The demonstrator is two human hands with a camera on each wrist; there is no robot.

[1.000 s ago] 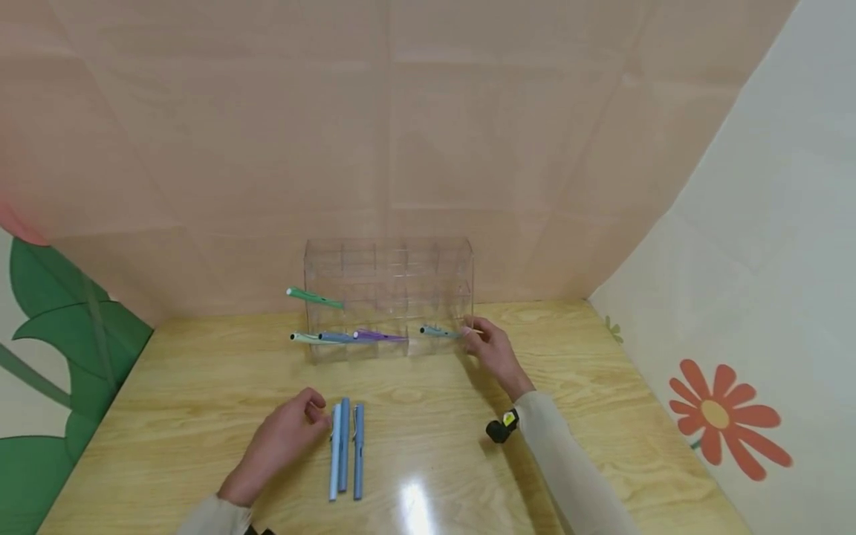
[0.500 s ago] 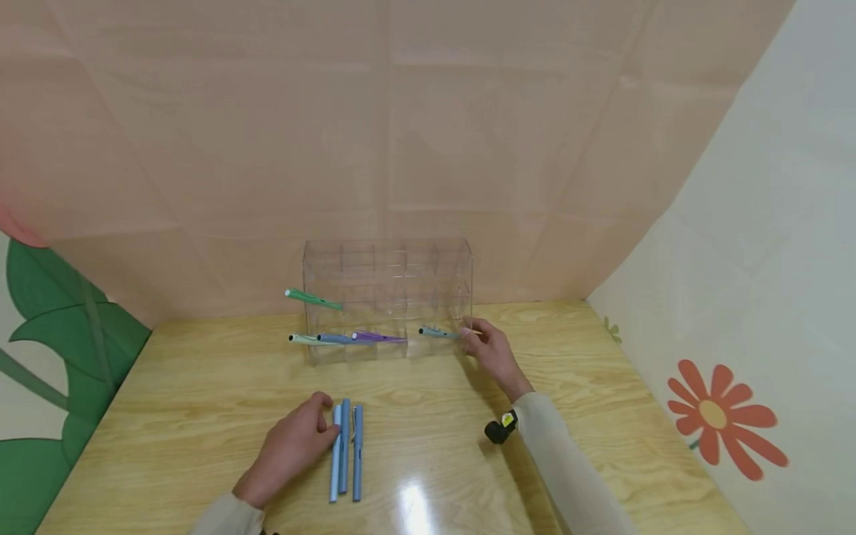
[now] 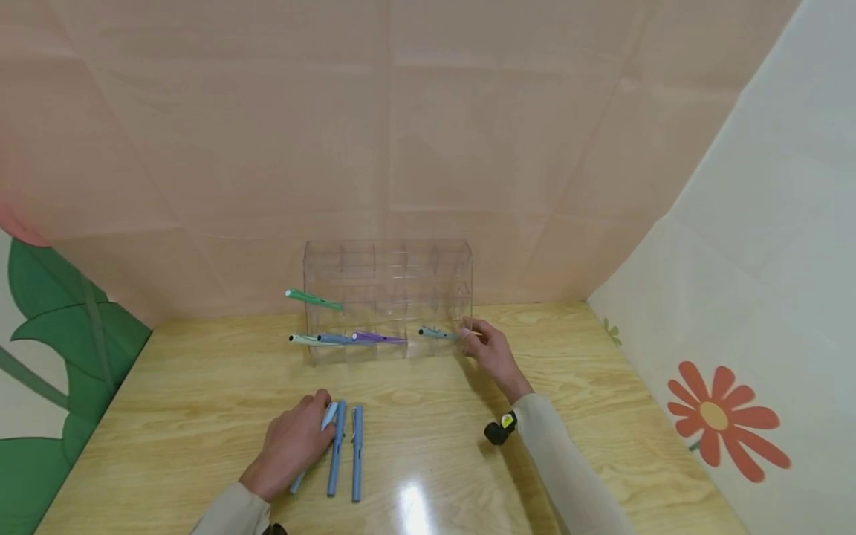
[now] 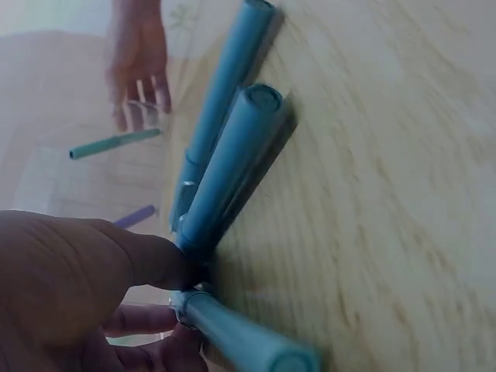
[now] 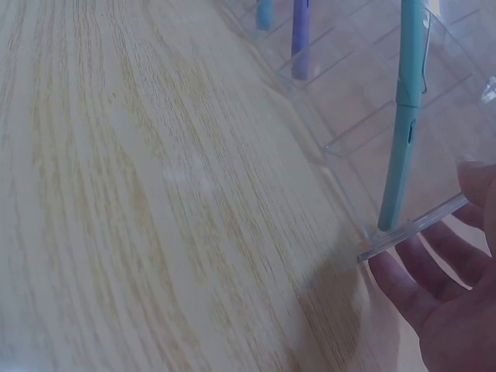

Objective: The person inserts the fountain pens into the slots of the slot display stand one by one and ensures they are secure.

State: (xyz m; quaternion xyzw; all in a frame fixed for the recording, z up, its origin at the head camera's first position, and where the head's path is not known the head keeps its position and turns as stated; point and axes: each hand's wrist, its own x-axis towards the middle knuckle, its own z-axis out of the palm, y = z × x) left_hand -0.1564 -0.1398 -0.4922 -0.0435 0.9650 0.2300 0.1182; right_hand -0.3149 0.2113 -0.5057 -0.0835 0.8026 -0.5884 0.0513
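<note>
My left hand (image 3: 294,446) pinches a light blue pen (image 4: 252,337) between thumb and fingers near its clip, close over the table; the hand covers the pen's middle in the head view. Just right of it lie two darker blue pens (image 3: 337,449), (image 3: 357,453) with clips. My right hand (image 3: 495,360) grips the right side panel of a clear pen organizer (image 3: 361,357), thumb on one face and fingers on the other. A teal pen (image 5: 403,147) rests in the organizer beside that panel.
Along the organizer's lower row lie a purple pen (image 3: 377,337), another blue pen (image 3: 332,339) and a pale green pen (image 3: 301,339). Higher up, a green pen (image 3: 313,299) sticks out to the left. A pinkish backdrop (image 3: 388,148) hangs behind the wooden table (image 3: 414,416).
My left hand has come right and taken hold of the light blue pen, which now slants, its lower end swung left. The blue pen beside it has tilted slightly. My right hand keeps its place.
</note>
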